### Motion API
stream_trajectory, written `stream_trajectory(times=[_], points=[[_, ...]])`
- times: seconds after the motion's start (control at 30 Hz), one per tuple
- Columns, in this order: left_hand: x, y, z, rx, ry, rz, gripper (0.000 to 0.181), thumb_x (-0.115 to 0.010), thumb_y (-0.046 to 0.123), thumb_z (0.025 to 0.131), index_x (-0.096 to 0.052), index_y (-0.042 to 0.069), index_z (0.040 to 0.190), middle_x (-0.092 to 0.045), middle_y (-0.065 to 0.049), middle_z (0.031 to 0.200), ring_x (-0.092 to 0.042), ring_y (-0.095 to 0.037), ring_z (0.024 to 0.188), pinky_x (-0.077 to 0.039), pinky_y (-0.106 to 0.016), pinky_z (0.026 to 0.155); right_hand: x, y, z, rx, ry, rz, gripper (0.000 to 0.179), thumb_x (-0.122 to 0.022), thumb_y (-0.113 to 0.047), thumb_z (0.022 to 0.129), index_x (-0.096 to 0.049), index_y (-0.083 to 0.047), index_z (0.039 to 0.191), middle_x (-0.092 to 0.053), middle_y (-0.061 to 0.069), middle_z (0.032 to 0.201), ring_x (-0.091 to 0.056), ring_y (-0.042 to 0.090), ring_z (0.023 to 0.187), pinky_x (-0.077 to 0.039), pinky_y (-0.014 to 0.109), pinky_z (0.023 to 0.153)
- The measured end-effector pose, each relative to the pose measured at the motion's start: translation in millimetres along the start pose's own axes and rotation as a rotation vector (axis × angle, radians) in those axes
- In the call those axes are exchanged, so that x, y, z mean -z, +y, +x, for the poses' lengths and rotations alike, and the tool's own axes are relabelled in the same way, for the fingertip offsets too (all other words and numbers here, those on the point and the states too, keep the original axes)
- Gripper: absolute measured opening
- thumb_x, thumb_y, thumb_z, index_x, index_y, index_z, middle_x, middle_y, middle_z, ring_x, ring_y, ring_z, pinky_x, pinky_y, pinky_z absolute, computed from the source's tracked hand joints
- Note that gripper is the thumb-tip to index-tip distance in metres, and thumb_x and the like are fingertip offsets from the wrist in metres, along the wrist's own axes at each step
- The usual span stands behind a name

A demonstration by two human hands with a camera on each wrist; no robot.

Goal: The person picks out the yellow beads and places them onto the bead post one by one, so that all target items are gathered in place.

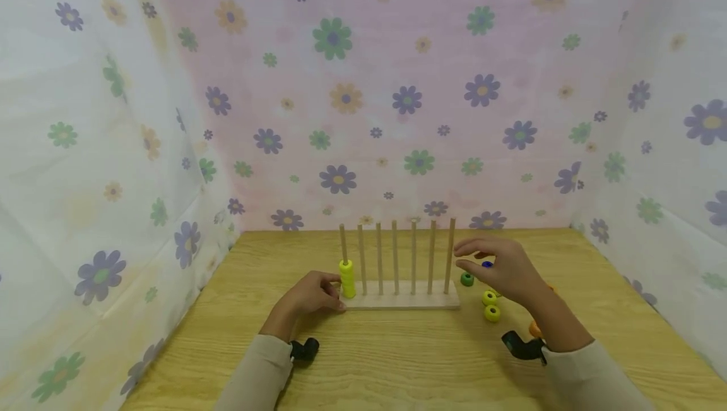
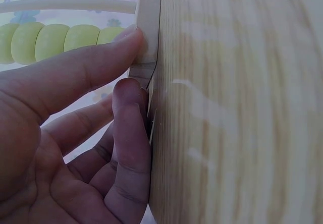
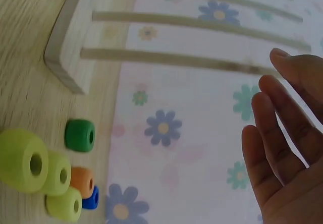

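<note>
A wooden peg stand (image 1: 400, 301) with a row of upright pegs stands on the table. Yellow beads (image 1: 347, 279) are stacked on its leftmost peg; the other pegs bear none. My left hand (image 1: 310, 292) holds the left end of the base, its thumb on the base's top edge beside the stack in the left wrist view. Close to the upper part of the rightmost peg (image 1: 450, 258) is my right hand (image 1: 504, 267). Its fingers (image 3: 278, 138) are loosely extended, with nothing seen between them in the right wrist view.
Loose beads lie right of the stand: a green bead (image 3: 79, 135), a blue bead (image 3: 91, 199), an orange bead (image 3: 82, 181) and several yellow beads (image 3: 22, 161). Another orange bead (image 1: 534, 329) is partly behind the right wrist. Flowered cloth (image 1: 392, 83) encloses the table's back and sides.
</note>
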State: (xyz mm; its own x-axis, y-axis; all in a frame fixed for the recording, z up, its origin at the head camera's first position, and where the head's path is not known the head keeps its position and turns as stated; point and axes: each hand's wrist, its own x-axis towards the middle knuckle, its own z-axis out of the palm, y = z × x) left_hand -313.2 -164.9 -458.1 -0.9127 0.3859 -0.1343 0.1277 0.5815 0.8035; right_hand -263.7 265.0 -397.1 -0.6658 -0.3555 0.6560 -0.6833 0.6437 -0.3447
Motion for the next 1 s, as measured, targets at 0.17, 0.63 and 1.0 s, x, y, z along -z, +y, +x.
stream_trajectory(times=[0.17,0.63,1.0], points=[[1.0,-1.1,1.3,-0.005,-0.002,0.001,0.074,-0.090,0.017,0.082,-0.058,0.005,0.147,-0.069,-0.006,0.098,-0.061,-0.018,0.082,-0.053,-0.031,0.072,9,16,-8.7,-0.173,-0.078,0.036,0.016,-0.079,-0.023,0.094,-0.078,-0.030,0.108,-0.074,-0.008,0.115,-0.072,0.013,0.096,-0.061,0.031,0.079],[-0.7,-0.5,-2.2,-0.017,0.004,-0.003,0.071,-0.090,0.016,0.081,-0.061,0.005,0.145,-0.068,-0.005,0.096,-0.058,-0.018,0.081,-0.050,-0.030,0.071,21,54,-30.9,-0.408,-0.315,0.151,0.023,-0.076,-0.032,0.096,-0.077,-0.022,0.117,-0.074,0.008,0.117,-0.069,0.016,0.101,-0.058,0.023,0.080],[-0.3,1.7,-1.5,-0.015,0.008,-0.013,0.071,-0.090,0.014,0.081,-0.060,0.005,0.145,-0.068,-0.006,0.096,-0.058,-0.018,0.081,-0.050,-0.030,0.070,23,74,-42.0,-0.463,-0.362,0.126,0.033,-0.077,-0.031,0.095,-0.076,-0.012,0.122,-0.071,0.013,0.126,-0.066,0.038,0.115,-0.058,0.051,0.087]])
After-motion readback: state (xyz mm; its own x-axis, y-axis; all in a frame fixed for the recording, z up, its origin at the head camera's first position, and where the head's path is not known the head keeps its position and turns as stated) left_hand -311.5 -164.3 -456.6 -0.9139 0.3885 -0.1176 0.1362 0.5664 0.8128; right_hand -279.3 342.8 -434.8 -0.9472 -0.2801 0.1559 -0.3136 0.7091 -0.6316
